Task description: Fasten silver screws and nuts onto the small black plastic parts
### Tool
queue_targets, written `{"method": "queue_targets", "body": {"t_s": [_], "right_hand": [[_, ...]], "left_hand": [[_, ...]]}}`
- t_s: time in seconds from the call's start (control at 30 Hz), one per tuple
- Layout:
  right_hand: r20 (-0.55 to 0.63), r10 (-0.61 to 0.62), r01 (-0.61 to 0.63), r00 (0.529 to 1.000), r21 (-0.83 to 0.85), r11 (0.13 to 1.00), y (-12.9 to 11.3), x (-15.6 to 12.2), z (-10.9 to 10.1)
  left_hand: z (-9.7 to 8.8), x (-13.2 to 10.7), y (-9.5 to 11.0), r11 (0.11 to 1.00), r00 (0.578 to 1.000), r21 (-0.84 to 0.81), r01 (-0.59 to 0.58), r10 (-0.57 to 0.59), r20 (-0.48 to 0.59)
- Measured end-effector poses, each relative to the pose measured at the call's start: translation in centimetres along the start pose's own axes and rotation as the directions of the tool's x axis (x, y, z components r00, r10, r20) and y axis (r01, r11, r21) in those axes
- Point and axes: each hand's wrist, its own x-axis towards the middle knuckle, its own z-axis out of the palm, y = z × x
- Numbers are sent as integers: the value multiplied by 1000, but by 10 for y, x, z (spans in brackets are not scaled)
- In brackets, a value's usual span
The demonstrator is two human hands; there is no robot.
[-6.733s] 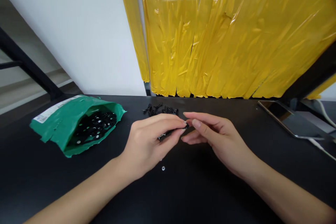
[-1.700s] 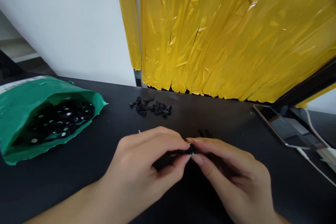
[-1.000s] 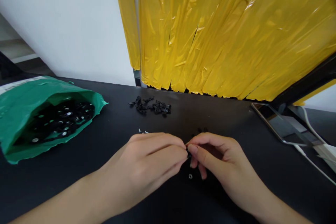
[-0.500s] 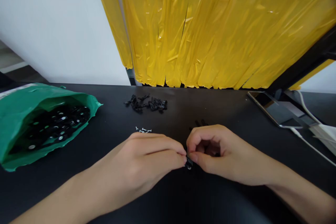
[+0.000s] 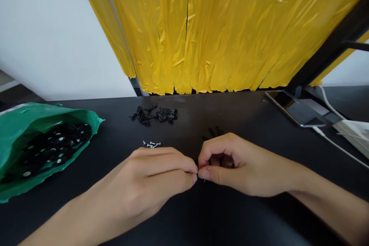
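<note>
My left hand (image 5: 161, 177) is closed, thumb and fingers pinched together. Its fingertips meet those of my right hand (image 5: 230, 165), which is pinched shut with the other fingers curled in. A small black plastic part sits between the fingertips, almost wholly hidden now. Just beyond my left hand lie several small silver screws (image 5: 151, 145). Several slim black pieces (image 5: 215, 131) lie behind my right hand, partly covered by it. Farther back is a pile of small black plastic parts (image 5: 155, 115).
An open green bag (image 5: 52, 109) full of black parts with silvery spots lies at left. At right, a phone (image 5: 295, 107) with a white cable (image 5: 334, 144) rests near a white power strip (image 5: 353, 136). Yellow plastic sheeting (image 5: 201, 38) hangs behind the black table (image 5: 230, 223).
The view has tilted and shifted a little, so most things sit farther left. My fingertips have come closer together, and the black part that showed below them is now nearly out of sight.
</note>
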Motion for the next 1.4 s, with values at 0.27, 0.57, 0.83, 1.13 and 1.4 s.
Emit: {"method": "queue_targets", "body": {"t_s": [0.27,0.57,0.83,1.13,1.4], "right_hand": [[17,36,-39,999,179,983,5,2,-1],[-104,-17,41,994,239,970,4,6,5],[-99,-20,55,995,362,931,0,7,4],[-182,9,76,983,456,887,1,9,10],[-148,-26,88,989,430,899,3,9,9]], "left_hand": [[-1,0,0,999,998,-3,40,-40,-43],[-4,5,-2,999,995,-13,36,-37,-97],[-7,1,1,999,990,35,30,-25,-142],[-8,3,5,995,984,87,40,-24,-178],[-8,2,4,992,978,122,25,1,-210]]}}
